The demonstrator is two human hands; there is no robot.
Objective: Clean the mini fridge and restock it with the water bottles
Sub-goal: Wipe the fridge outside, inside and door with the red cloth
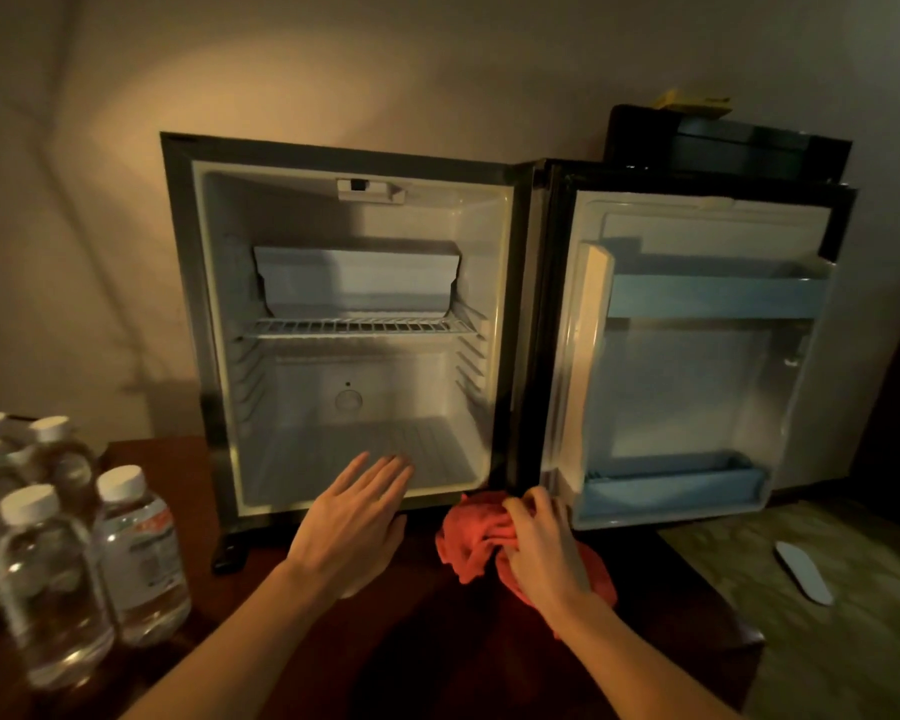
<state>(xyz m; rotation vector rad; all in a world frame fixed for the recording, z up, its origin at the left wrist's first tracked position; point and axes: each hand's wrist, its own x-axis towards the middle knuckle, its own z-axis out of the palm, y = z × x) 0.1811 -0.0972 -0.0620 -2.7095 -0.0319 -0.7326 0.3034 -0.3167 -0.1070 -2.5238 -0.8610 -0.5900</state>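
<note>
The black mini fridge [188, 283] stands on a dark wooden table with its door [697, 366] swung fully open to the right. Inside it holds only a wire shelf [354, 327] and a white freezer box. My left hand [357, 517] hovers flat, fingers apart, at the fridge's lower front edge, holding nothing. My right hand [544, 543] grips a crumpled red cloth [471, 537] lying on the table just below the door hinge. Several clear water bottles [141, 553] with white caps stand at the left.
The dark table [437, 641] ends at the right, where a patterned carpet floor shows with a white oval object [804, 571] on it. A black box [723, 142] with a yellow item on top sits behind the fridge door. A plain wall is behind.
</note>
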